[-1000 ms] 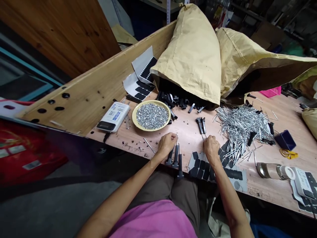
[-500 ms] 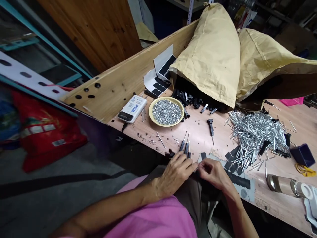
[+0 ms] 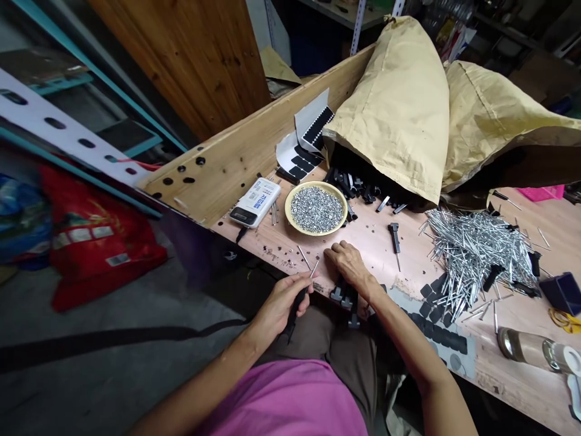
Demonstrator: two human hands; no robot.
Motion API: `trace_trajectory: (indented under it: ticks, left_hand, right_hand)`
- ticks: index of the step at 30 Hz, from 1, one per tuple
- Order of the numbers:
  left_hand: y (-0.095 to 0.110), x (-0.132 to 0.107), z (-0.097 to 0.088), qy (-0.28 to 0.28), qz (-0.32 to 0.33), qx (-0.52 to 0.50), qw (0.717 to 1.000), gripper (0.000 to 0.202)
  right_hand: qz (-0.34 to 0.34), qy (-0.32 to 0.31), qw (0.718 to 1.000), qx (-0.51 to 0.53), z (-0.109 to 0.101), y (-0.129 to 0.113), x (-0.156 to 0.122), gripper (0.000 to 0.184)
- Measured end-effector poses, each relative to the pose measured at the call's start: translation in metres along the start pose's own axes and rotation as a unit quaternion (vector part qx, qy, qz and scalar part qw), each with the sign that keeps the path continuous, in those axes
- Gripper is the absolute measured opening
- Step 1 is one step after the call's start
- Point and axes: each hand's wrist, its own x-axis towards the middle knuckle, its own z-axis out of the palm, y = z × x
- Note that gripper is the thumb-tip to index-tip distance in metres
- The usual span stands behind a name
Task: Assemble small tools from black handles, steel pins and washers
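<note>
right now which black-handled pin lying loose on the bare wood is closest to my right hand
The lone black-handled pin just beyond the right hand, shaft toward the person; the rest lie under that hand or farther off.

**Lost behind your hands, in shadow and at the frame's edges**
Your left hand (image 3: 281, 306) covers most of the black-handled piece (image 3: 293, 312) between its fingers, and your right hand (image 3: 349, 263) hides the upper parts of the black pieces (image 3: 348, 303) beneath it. Inside the mouth of the tan sack (image 3: 390, 121), the black parts (image 3: 349, 188) disappear into shadow. The silver bits (image 3: 315, 209) on the yellow plate (image 3: 333, 209) are too small to tell apart, and the print on the white box (image 3: 256, 203) can't be read. The left edge cuts off the blue bag (image 3: 22, 221), the right edge the dark blue box (image 3: 563, 293).
</note>
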Motion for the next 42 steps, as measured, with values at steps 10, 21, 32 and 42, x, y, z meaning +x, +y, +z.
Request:
trace_trajectory:
  ticks: [10, 21, 32, 42]
  left_hand:
    - [0.003, 0.013, 0.005, -0.001, 0.005, -0.005, 1.0, 0.06]
    - [-0.005, 0.013, 0.03, -0.109, 0.077, 0.046, 0.99, 0.06]
    - [-0.007, 0.011, 0.037, -0.12, 0.109, 0.069, 0.984, 0.051]
    - [-0.006, 0.015, 0.037, -0.153, 0.045, 0.041, 0.986, 0.069]
  right_hand:
    - [0.113, 0.123, 0.964, 0.207, 0.014, 0.008, 0.001, 0.013]
    - [0.202, 0.304, 0.631, 0.684, 0.015, -0.013, -0.047, 0.031]
    - [0.211, 0.366, 0.635, 0.647, 0.019, -0.022, -0.057, 0.026]
    - [0.128, 0.471, 0.788, 0.374, 0.039, -0.018, -0.064, 0.009]
